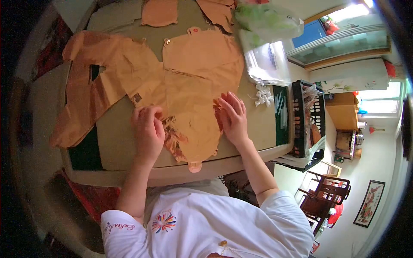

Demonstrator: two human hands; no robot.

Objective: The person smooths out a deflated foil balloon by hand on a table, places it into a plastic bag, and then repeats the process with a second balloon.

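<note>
Flat rose-gold foil balloons lie on the table in front of me. The nearest foil balloon (189, 92) is a wide sheet with small tabs along its rim and a round tab at its near end. My left hand (148, 131) is closed at its left edge, fingers curled in a pinch beside crinkled, shiny foil. At the right edge my right hand (232, 117) has its fingers bent around a turned-up bit of the foil; its thumb is mostly hidden. Left of these, another long foil piece (103, 86) spreads out, with a small opening in it.
More foil pieces (159, 12) lie at the table's far side. Clear plastic bags (269, 64), white ties (263, 95) and thin white sticks (282, 109) lie on the right. A black plastic crate (299, 124) stands beyond the table's right edge.
</note>
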